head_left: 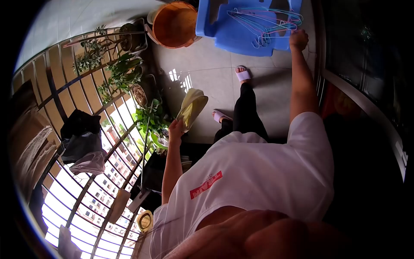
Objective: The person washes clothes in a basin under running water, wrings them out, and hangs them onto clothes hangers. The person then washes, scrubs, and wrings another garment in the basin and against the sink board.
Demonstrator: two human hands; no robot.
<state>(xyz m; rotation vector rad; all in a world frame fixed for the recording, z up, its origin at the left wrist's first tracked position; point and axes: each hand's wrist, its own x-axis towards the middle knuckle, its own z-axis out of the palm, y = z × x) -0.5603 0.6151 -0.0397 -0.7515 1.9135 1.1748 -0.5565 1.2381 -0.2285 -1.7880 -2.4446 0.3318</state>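
In my left hand [175,129] is a pale yellow, flattish item [192,108] with a rounded end; its exact kind I cannot make out. The fingers are closed round its near edge, above the tiled floor. My right hand [298,39] is closed at the side of a bunch of thin coloured clothes hangers [267,26], pinching what looks like a hanger's end. These hangers, pink, blue and green, lie over the seat of a blue plastic chair [252,45].
An orange-brown bucket [174,26] stands left of the chair. Potted plants [125,71] line the barred window [90,181] on the left, where dark and clear bags [84,142] hang. A dark door frame [321,77] runs along the right.
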